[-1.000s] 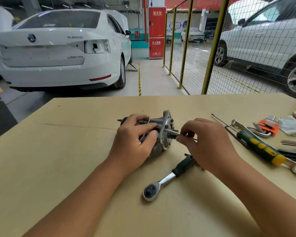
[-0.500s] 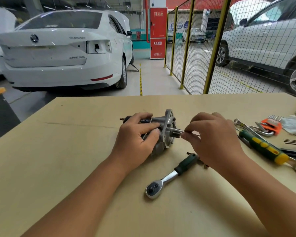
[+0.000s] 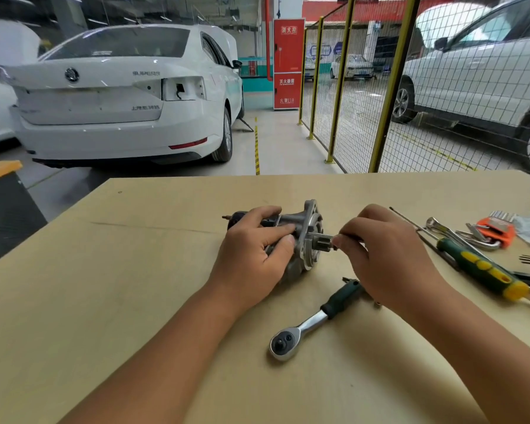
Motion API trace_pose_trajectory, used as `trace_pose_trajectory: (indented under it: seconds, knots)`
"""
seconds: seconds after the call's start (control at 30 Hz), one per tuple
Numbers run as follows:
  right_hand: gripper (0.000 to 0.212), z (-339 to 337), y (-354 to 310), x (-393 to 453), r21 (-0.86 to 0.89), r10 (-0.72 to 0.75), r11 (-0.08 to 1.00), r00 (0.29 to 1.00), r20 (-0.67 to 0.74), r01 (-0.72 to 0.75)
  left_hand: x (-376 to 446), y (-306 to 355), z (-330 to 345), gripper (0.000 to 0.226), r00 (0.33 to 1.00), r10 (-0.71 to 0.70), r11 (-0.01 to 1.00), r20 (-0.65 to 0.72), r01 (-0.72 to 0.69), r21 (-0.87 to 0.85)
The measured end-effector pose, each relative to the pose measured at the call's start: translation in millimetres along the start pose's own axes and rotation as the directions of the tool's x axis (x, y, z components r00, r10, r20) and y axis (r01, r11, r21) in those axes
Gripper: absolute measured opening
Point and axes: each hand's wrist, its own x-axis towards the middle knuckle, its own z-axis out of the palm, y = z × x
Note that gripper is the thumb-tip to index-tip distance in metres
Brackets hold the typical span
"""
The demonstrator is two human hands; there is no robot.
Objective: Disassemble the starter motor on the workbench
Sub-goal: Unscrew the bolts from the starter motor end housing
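Note:
The starter motor (image 3: 308, 228) lies on its side in the middle of the wooden workbench (image 3: 135, 270), its silver flange and pinion gear pointing right. My left hand (image 3: 254, 252) grips the motor's body from above and in front, hiding most of the dark casing. My right hand (image 3: 380, 255) pinches a thin metal rod at the tip of the pinion gear (image 3: 322, 241). The rod is mostly hidden by my fingers.
A ratchet wrench (image 3: 312, 322) with a dark green grip lies just in front of the motor. To the right lie a green and yellow screwdriver (image 3: 484, 270), spanners (image 3: 459, 234), an orange hex key set (image 3: 493, 229) and thin rods. Cars and a wire fence stand beyond the bench.
My right hand has moved slightly up and to the right along the pinion's axis. More of the pinion gear now shows. My left hand keeps its grip on the motor.

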Motion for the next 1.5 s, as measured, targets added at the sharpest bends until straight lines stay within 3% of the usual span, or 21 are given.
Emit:
trace_pose_trajectory:
  seconds: [0.2, 0.37, 0.67, 0.93, 1.17, 1.5]
  knots:
    - [0.007, -3.3, -3.0, -1.9, -0.118, 0.011, 0.993, 0.996, -0.091, -0.021, -0.7, 3.5, 0.1, 0.043, 1.000, -0.029, 0.999, 0.013, 0.029, 0.016]
    - [0.007, -1.8, 3.6, 3.2, 0.027, 0.003, 1.000, 1.000, -0.013, -0.003, 1.0, 2.5, -0.5, 0.043, 0.998, -0.038, 0.999, 0.051, 0.037, 0.026]
    - [0.018, -11.1, 14.8, 6.3, 0.058, -0.046, 0.998, 0.988, 0.148, 0.038, 2.6, -0.1, 1.6, 0.035, 1.000, -0.015, 1.000, 0.006, 0.015, 0.013]
    - [0.008, -9.9, 9.7, 3.8, -0.026, -0.009, 1.000, 0.999, 0.044, 0.010, 3.0, 0.8, 2.5, 0.029, 0.999, -0.024, 0.999, -0.028, 0.023, -0.032]
    - [0.008, -6.5, 9.2, 2.6, 0.073, 0.005, 0.997, 1.000, 0.006, -0.006, 3.0, 0.6, 4.5, 0.038, 0.999, -0.028, 1.000, -0.030, 0.028, 0.004]
    - [0.015, -9.4, 10.7, 4.9, 0.073, 0.011, 0.997, 0.991, 0.131, -0.021, 1.1, 6.6, 3.0, 0.028, 0.995, -0.069, 0.997, -0.067, 0.066, -0.044]
